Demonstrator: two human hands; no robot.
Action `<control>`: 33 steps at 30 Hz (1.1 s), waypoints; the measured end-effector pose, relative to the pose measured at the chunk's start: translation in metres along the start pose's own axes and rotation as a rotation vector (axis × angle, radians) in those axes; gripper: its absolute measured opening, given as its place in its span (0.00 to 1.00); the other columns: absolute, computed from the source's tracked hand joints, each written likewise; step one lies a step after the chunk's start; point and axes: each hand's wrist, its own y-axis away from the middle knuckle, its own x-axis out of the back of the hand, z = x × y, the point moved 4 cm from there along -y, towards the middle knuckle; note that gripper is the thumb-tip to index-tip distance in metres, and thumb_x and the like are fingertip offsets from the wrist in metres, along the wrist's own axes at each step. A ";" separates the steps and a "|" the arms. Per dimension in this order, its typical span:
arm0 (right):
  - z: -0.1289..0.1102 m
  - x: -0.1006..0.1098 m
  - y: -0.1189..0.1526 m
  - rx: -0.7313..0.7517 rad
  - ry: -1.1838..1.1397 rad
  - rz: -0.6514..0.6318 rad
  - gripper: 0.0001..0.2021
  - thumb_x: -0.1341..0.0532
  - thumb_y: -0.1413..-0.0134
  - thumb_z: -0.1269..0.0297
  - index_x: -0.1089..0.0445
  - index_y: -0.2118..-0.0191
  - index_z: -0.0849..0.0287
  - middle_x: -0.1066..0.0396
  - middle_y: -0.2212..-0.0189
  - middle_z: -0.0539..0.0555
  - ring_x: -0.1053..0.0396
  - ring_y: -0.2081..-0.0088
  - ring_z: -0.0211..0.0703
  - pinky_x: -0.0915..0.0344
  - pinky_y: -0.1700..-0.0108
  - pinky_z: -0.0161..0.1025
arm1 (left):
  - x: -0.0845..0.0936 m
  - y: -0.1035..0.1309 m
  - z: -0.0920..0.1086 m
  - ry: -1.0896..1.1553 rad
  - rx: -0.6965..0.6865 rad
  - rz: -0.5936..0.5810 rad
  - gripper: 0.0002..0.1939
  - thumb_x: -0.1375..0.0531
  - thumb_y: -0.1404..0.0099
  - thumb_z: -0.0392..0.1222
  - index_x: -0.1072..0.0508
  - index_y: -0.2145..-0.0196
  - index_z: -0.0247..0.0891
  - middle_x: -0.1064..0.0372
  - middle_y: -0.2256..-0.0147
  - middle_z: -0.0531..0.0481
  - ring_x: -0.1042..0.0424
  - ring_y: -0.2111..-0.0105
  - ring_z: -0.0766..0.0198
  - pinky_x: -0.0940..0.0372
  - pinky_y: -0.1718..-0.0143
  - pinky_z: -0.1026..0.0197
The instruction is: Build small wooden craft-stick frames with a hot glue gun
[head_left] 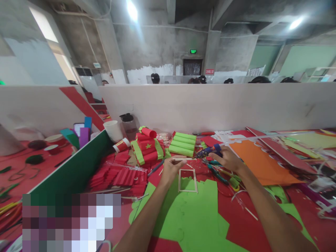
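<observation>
My left hand (pixel 170 170) pinches a thin pale wooden stick (pixel 188 159), held level above the table. In my right hand (pixel 229 159) is a blue glue gun (pixel 208 151), its nozzle pointing left, close to the stick's right end. Just below lies a small rectangular frame of wooden sticks (pixel 179 181), flat on light green paper (pixel 187 217). Pliers with dark teal handles (pixel 217 174) rest beneath my right hand. Whether the nozzle touches the stick I cannot tell.
Behind my hands stand a red and green paper model with a star (pixel 148 146) and a row of green paper rolls (pixel 182 143). Red folded paper (pixel 123 176) lies left, orange card (pixel 258 162) right. A green divider (pixel 76 164) and a white partition (pixel 210 106) bound the table.
</observation>
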 end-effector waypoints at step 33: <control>0.017 -0.006 0.002 -0.154 -0.287 -0.093 0.27 0.46 0.39 0.42 0.43 0.82 0.56 0.45 0.87 0.46 0.47 0.81 0.35 0.49 0.76 0.37 | 0.005 -0.006 -0.010 0.080 0.041 0.045 0.16 0.27 0.53 0.48 0.19 0.68 0.35 0.21 0.69 0.44 0.25 0.67 0.56 0.33 0.63 0.58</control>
